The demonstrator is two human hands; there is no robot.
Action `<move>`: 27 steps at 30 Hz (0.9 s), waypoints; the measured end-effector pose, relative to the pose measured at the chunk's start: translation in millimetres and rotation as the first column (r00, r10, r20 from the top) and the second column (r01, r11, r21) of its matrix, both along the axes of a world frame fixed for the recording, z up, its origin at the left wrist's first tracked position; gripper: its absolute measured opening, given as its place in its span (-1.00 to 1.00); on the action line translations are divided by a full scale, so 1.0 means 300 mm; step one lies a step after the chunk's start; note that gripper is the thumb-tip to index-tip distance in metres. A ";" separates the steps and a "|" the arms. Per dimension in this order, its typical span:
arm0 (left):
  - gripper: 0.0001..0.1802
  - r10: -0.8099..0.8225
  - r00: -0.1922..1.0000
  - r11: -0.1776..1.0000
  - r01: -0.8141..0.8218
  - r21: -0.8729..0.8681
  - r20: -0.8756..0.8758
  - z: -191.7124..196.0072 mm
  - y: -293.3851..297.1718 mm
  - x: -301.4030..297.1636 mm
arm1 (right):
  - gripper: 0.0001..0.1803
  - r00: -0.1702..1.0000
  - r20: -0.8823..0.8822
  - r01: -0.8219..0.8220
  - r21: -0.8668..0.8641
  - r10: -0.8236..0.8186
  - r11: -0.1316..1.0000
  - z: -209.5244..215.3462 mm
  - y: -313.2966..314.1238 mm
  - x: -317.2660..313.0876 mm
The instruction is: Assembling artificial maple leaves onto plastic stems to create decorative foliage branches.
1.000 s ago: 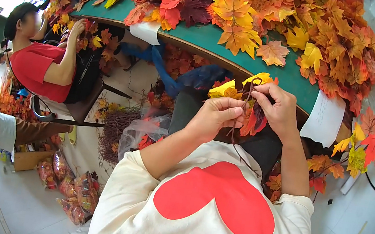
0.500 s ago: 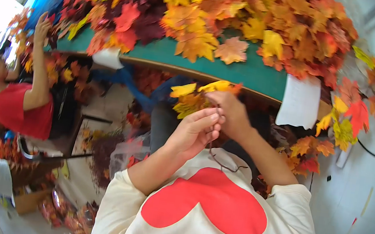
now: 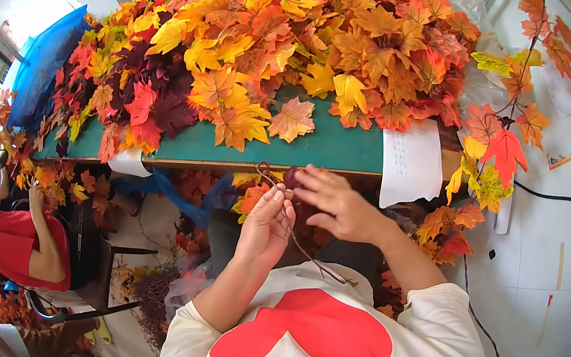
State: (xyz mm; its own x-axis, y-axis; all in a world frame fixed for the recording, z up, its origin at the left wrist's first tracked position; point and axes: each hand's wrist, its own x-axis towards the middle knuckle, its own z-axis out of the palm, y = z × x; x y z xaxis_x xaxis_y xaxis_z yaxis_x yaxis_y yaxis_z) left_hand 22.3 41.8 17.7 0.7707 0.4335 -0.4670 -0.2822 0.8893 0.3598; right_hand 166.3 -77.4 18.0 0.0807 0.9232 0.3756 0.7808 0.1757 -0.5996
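Observation:
My left hand (image 3: 265,226) pinches a thin brown stem (image 3: 304,250) between thumb and fingertips, in front of the table edge. One end of the stem curls above the fingers, and the rest trails down to my shirt. My right hand (image 3: 342,206) is just to the right, its fingers stretched out and apart. A small dark red leaf (image 3: 292,178) shows by its fingertips; whether they touch it I cannot tell. Orange and yellow artificial maple leaves (image 3: 249,201) hang behind my left hand, partly hidden.
A green-topped table (image 3: 334,149) carries a big heap of artificial autumn leaves (image 3: 260,49). Paper sheets (image 3: 412,160) hang over its edge. A leaf garland (image 3: 507,130) hangs at the right. To the left, a person in a red shirt (image 3: 25,243) sits handling leaves beside a blue sheet (image 3: 43,68).
My hands have drawn apart, and the right hand's fingers have spread. The yellow leaves between them have dropped lower. My view has tilted, showing more of the table. The person's raised arm has come down.

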 end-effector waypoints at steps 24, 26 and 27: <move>-0.84 -0.058 0.998 0.998 0.056 0.041 0.037 -0.005 -0.011 -0.039 | -0.77 0.443 0.144 0.827 0.316 -0.885 0.465 0.129 0.197 0.764; -0.84 -0.063 0.997 0.998 0.061 0.035 0.047 -0.008 -0.013 -0.037 | -0.83 0.463 0.111 0.843 0.251 -0.880 0.475 0.142 0.204 0.777; -0.84 -0.068 0.996 0.997 0.066 0.029 0.055 -0.010 -0.013 -0.036 | -0.83 0.464 0.112 0.842 0.253 -0.879 0.476 0.149 0.200 0.777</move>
State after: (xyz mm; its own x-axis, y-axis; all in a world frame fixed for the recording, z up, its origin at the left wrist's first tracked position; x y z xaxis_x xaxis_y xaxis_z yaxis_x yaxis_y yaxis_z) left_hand 11.5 38.0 14.8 0.8229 0.3921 -0.4112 -0.2425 0.8969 0.3699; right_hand 399.3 -17.3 62.6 0.7114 0.3602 0.6035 0.6752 -0.5886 -0.4446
